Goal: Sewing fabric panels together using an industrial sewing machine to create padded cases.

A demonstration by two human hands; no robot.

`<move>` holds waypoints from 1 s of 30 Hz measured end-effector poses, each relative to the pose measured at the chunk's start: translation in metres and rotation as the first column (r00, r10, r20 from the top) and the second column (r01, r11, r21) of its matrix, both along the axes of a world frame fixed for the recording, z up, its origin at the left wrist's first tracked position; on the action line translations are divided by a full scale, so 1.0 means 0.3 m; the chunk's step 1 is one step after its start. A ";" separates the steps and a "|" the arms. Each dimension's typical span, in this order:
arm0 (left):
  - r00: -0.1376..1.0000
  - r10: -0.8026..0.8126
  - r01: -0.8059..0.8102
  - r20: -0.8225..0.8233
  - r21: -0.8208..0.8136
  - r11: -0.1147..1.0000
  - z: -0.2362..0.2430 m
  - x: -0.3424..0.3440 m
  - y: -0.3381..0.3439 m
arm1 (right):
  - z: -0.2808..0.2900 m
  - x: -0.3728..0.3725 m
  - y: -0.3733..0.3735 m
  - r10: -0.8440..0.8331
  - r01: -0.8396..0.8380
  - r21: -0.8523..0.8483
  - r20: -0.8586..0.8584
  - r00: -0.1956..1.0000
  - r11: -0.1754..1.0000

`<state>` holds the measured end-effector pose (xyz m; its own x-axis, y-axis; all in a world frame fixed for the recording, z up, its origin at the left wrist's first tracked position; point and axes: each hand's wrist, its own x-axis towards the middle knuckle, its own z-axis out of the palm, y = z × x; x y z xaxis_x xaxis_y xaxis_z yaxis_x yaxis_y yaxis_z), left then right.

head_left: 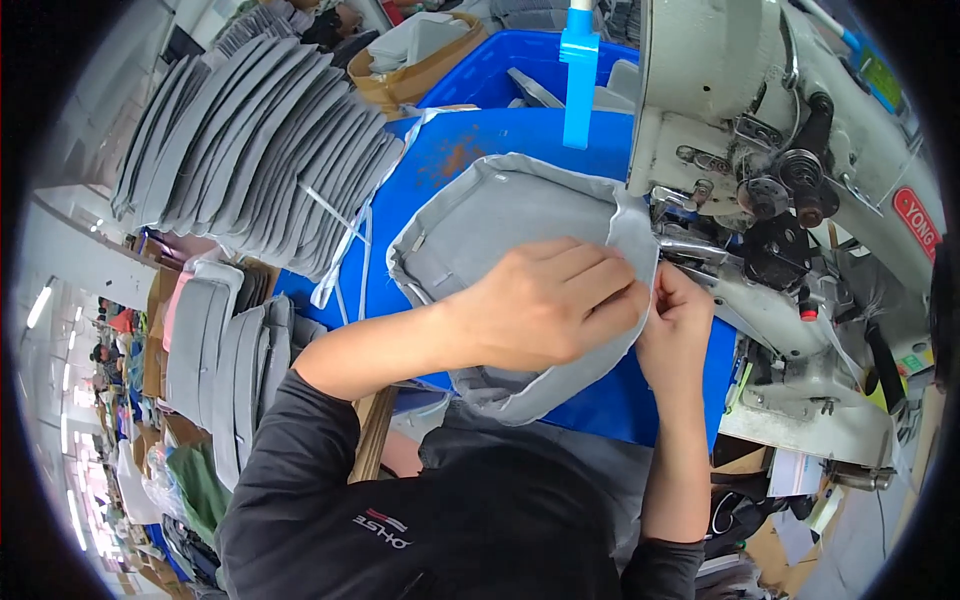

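A grey fabric cover (460,225) with a raised, stitched side wall lies on the blue tabletop (520,130), its right edge up against the sewing machine (700,130). My left hand (555,300) reaches across it, fingers curled closed on the upper part of its right edge. On the outer side of that same edge, my right hand (678,315) pinches the fabric between thumb and fingers, just below the machine's sewing arm (700,250). The left fingertips are partly hidden behind the knuckles.
Tall stacks of grey padded panels (250,150) stand at the left, with more panels (215,350) lower down. Behind the table are a blue crate (530,45) and a cardboard box (430,65). A blue-taped post (580,80) hangs above the table's back edge.
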<state>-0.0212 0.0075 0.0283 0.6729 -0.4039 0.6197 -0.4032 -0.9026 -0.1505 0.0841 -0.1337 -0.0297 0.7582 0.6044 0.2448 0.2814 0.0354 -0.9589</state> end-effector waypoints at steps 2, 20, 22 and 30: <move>0.997 0.038 -0.040 -0.072 -0.020 0.999 0.010 -0.007 -0.008 | 0.000 -0.023 0.009 -0.024 0.028 -0.023 0.184 0.983 0.999; 0.981 0.190 -0.193 -0.040 -0.101 0.976 -0.075 -0.031 -0.048 | -0.020 0.015 0.009 -0.041 0.058 0.125 -0.138 0.990 0.990; 0.984 0.173 -0.177 -0.041 -0.125 0.976 -0.070 -0.043 -0.041 | -0.007 -0.001 -0.022 -0.011 0.022 0.107 -0.108 0.994 0.994; 0.991 0.131 -0.134 -0.032 -0.131 0.982 -0.078 -0.031 -0.030 | -0.023 -0.075 -0.074 0.072 -0.064 0.058 -0.147 0.986 0.996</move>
